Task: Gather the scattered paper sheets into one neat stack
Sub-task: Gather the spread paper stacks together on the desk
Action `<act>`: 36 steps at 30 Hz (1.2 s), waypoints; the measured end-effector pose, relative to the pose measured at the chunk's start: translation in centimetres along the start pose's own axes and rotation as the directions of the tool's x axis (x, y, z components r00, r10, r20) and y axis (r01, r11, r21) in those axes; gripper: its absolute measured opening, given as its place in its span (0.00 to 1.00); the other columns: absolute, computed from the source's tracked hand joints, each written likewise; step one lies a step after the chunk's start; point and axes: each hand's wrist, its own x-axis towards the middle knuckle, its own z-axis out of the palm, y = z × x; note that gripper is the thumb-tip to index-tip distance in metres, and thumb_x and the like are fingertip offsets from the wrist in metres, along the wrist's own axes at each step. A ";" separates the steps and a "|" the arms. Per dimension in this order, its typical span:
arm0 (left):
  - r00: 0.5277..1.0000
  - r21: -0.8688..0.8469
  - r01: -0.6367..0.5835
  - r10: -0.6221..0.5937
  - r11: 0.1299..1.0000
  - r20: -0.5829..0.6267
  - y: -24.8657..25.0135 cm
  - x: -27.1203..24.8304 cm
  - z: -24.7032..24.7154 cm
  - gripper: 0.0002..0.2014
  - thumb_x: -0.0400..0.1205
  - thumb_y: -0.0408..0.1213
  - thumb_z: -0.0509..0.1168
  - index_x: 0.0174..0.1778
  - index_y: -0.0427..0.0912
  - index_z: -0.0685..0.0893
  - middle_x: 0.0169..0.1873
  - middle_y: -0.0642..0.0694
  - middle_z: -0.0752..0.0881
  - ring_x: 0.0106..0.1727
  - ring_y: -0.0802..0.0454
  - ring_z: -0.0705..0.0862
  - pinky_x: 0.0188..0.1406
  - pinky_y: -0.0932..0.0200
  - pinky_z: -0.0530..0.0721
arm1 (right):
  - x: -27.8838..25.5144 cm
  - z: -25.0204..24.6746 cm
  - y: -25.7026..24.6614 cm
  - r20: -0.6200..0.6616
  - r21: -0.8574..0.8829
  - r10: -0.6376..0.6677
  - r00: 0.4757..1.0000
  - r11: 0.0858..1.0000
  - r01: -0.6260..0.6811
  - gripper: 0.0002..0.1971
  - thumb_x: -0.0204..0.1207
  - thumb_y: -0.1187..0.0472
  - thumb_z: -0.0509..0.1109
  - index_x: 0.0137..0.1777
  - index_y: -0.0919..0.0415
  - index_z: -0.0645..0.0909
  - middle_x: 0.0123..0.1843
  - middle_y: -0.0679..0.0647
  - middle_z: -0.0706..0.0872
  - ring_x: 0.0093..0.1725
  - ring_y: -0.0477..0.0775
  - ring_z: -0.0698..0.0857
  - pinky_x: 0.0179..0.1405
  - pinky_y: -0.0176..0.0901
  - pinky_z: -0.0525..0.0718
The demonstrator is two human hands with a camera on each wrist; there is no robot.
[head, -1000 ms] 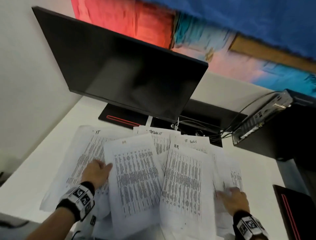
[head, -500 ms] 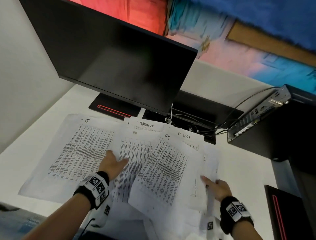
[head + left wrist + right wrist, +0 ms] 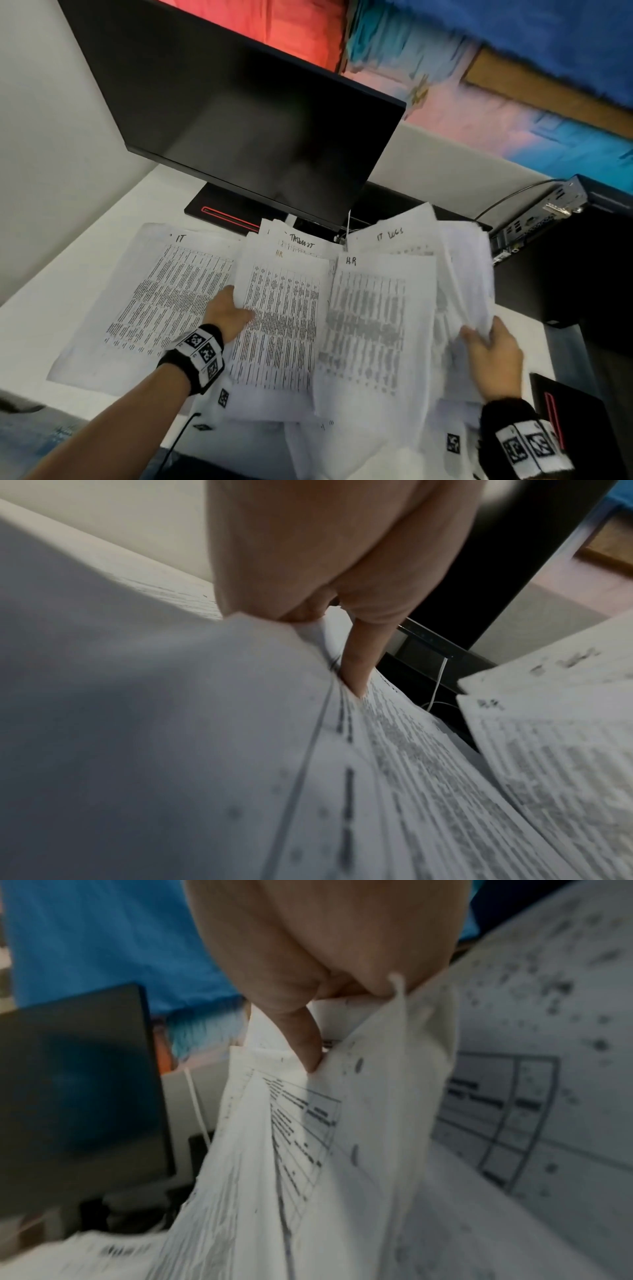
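Head view: left hand (image 3: 227, 317) pinches the left edge of the paper sheets (image 3: 284, 329) spread near the surface's (image 3: 41, 329) front edge; right hand (image 3: 493, 356) grips their lifted right side.

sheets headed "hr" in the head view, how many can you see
2. One HR sheet lies mid-spread with its left edge gripped by the left hand; the other HR sheet overlaps it on the right. More may be hidden in the pile.
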 end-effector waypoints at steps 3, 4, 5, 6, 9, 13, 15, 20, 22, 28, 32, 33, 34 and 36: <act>1.000 -0.006 -0.017 0.017 1.000 -0.023 0.2 0.1 -0.2 0.17 0.79 0.36 0.75 0.61 0.38 0.81 0.53 0.42 0.89 0.52 0.43 0.88 0.46 0.53 0.88 | 0.5 -1.6 0.2 0.048 0.164 0.120 0.992 0.978 -0.126 0.08 0.77 0.63 0.69 0.53 0.62 0.86 0.46 0.63 0.92 0.46 0.69 0.89 0.50 0.58 0.88; 0.999 0.000 -0.017 0.017 1.000 -0.029 0.3 0.1 -0.1 0.17 0.79 0.40 0.75 0.61 0.38 0.82 0.52 0.43 0.89 0.52 0.43 0.87 0.49 0.52 0.88 | 0.4 -1.4 0.3 0.093 0.233 0.172 0.981 0.954 -0.189 0.10 0.75 0.61 0.68 0.54 0.59 0.87 0.48 0.63 0.93 0.47 0.68 0.91 0.51 0.61 0.91; 0.999 0.007 -0.015 0.015 1.000 -0.032 0.5 -0.2 -0.2 0.18 0.80 0.44 0.74 0.61 0.38 0.83 0.52 0.44 0.89 0.51 0.44 0.87 0.52 0.51 0.88 | 0.2 -1.0 0.4 0.152 0.277 0.214 0.965 0.928 -0.250 0.11 0.75 0.62 0.68 0.54 0.59 0.88 0.48 0.63 0.93 0.45 0.67 0.92 0.47 0.59 0.92; 0.999 0.013 -0.019 0.020 1.000 -0.036 0.7 -0.4 -0.1 0.20 0.80 0.49 0.73 0.62 0.38 0.84 0.53 0.43 0.90 0.52 0.44 0.87 0.54 0.49 0.87 | 0.0 -0.2 0.5 0.212 0.285 0.240 0.947 0.912 -0.295 0.09 0.77 0.64 0.68 0.54 0.61 0.88 0.45 0.63 0.93 0.42 0.65 0.91 0.38 0.49 0.93; 1.000 -0.012 -0.014 0.014 1.000 0.022 1.5 -1.7 0.6 0.34 0.81 0.60 0.66 0.75 0.38 0.78 0.65 0.42 0.88 0.64 0.42 0.85 0.67 0.46 0.82 | -1.3 3.8 1.9 0.346 0.223 0.357 0.868 0.867 -0.445 0.09 0.84 0.66 0.65 0.59 0.66 0.83 0.43 0.60 0.90 0.40 0.59 0.88 0.27 0.38 0.88; 0.987 -0.104 0.020 -0.003 0.994 0.161 2.7 -3.6 2.4 0.42 0.80 0.56 0.70 0.83 0.34 0.64 0.56 0.49 0.82 0.56 0.47 0.83 0.56 0.55 0.82 | -2.3 8.9 5.2 0.457 0.143 0.459 0.762 0.808 -0.572 0.22 0.81 0.55 0.68 0.72 0.64 0.81 0.61 0.63 0.89 0.58 0.69 0.88 0.63 0.67 0.85; 0.980 -0.115 0.032 -0.009 0.993 0.198 2.8 -3.6 3.1 0.44 0.77 0.53 0.76 0.83 0.36 0.64 0.75 0.44 0.78 0.74 0.41 0.78 0.69 0.48 0.78 | -2.2 10.2 5.4 0.497 0.140 0.450 0.742 0.803 -0.580 0.17 0.83 0.58 0.68 0.67 0.66 0.82 0.60 0.64 0.90 0.57 0.67 0.89 0.60 0.61 0.87; 0.989 -0.222 0.025 0.008 0.975 0.148 2.1 -2.7 3.0 0.30 0.78 0.44 0.77 0.74 0.39 0.77 0.68 0.44 0.84 0.75 0.40 0.80 0.68 0.50 0.77 | -2.1 11.0 5.8 0.518 0.066 0.420 0.745 0.849 -0.525 0.20 0.75 0.67 0.78 0.65 0.67 0.79 0.57 0.64 0.90 0.53 0.64 0.89 0.64 0.63 0.85; 0.990 -0.269 0.018 0.020 0.963 0.136 2.0 -2.4 2.7 0.30 0.79 0.44 0.75 0.75 0.37 0.77 0.65 0.50 0.83 0.74 0.45 0.79 0.69 0.52 0.76 | -2.4 10.4 5.4 0.502 0.083 0.425 0.753 0.843 -0.531 0.22 0.73 0.73 0.78 0.63 0.64 0.76 0.54 0.60 0.88 0.50 0.62 0.88 0.56 0.58 0.87; 0.980 -0.226 0.084 -0.039 0.970 0.196 0.9 -1.5 2.2 0.32 0.77 0.48 0.77 0.74 0.36 0.79 0.68 0.41 0.85 0.70 0.40 0.83 0.74 0.43 0.78 | -2.6 9.4 5.0 0.475 0.165 0.456 0.753 0.794 -0.585 0.08 0.79 0.73 0.70 0.55 0.71 0.87 0.37 0.57 0.94 0.43 0.63 0.90 0.36 0.48 0.89; 0.976 -0.060 0.003 0.010 0.998 0.217 0.5 -0.5 2.9 0.33 0.68 0.59 0.75 0.62 0.39 0.87 0.57 0.47 0.91 0.59 0.45 0.89 0.65 0.45 0.86 | -2.6 10.0 6.2 0.520 0.087 0.522 0.676 0.755 -0.650 0.15 0.81 0.70 0.69 0.65 0.77 0.83 0.49 0.67 0.91 0.48 0.67 0.89 0.45 0.52 0.89; 0.971 -0.004 -0.014 0.015 1.000 0.239 1.3 -1.1 2.7 0.34 0.70 0.62 0.73 0.64 0.39 0.86 0.60 0.48 0.89 0.60 0.47 0.87 0.66 0.50 0.83 | -2.5 10.2 6.6 0.506 0.109 0.526 0.683 0.747 -0.656 0.16 0.82 0.66 0.68 0.66 0.76 0.82 0.49 0.66 0.91 0.47 0.65 0.89 0.43 0.49 0.88; 0.967 0.049 -0.029 0.015 0.998 0.255 1.6 -1.2 2.8 0.32 0.76 0.62 0.70 0.65 0.39 0.83 0.58 0.51 0.86 0.60 0.48 0.85 0.64 0.55 0.80 | -2.4 10.2 6.4 0.499 0.149 0.532 0.684 0.724 -0.673 0.18 0.84 0.61 0.68 0.67 0.74 0.82 0.52 0.66 0.91 0.50 0.65 0.89 0.47 0.51 0.89; 0.930 0.088 -0.040 0.005 0.995 0.368 2.7 -2.1 3.3 0.32 0.84 0.64 0.59 0.58 0.34 0.82 0.46 0.49 0.84 0.52 0.47 0.84 0.60 0.53 0.81 | -2.1 10.5 6.1 0.517 0.211 0.529 0.673 0.683 -0.699 0.24 0.81 0.48 0.71 0.66 0.67 0.84 0.58 0.66 0.92 0.57 0.65 0.91 0.64 0.61 0.86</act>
